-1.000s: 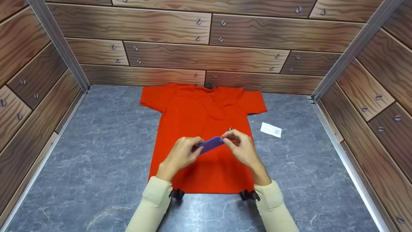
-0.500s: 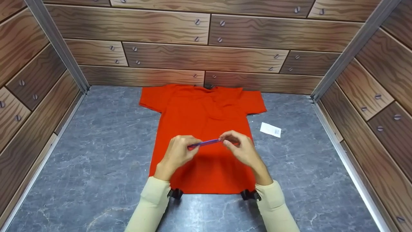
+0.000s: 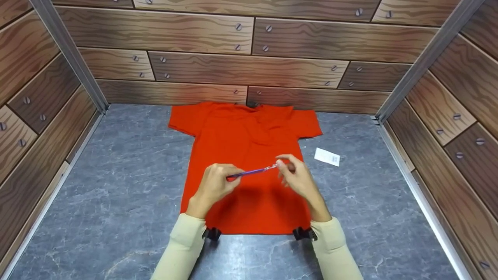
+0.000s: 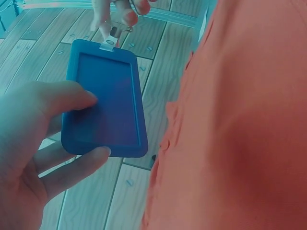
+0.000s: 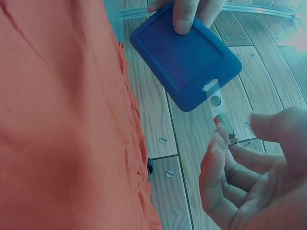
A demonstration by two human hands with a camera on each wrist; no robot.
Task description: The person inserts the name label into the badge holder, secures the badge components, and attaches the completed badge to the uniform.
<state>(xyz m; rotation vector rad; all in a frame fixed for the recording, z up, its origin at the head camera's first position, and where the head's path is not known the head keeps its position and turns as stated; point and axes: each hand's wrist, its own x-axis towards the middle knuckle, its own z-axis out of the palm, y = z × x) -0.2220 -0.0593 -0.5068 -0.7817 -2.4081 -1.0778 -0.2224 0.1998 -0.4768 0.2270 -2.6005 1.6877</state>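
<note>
My left hand (image 3: 216, 184) holds a blue badge holder (image 4: 108, 100) over the shirt, thumb on its front and fingers at the back and lower edge. Seen from the head it is nearly edge-on. A clear strap with a metal clip (image 5: 232, 139) extends from its slotted end toward my right hand (image 3: 297, 177). In the right wrist view the fingers (image 5: 216, 160) are loosely bent and touch the clip end, while the thumb stands apart from them. Beneath both hands an orange-red T-shirt (image 3: 233, 144) lies spread flat, collar toward the back wall.
A small white printed card (image 3: 327, 156) lies right of the shirt on the grey marbled surface (image 3: 136, 175). Wood-patterned panels (image 3: 202, 35) stand behind and on both sides. A small dark object (image 3: 253, 104) shows at the collar.
The badge holder has turned from showing its face to nearly edge-on in the head view. My right hand has shifted slightly right and its fingers have spread, exposing the clip.
</note>
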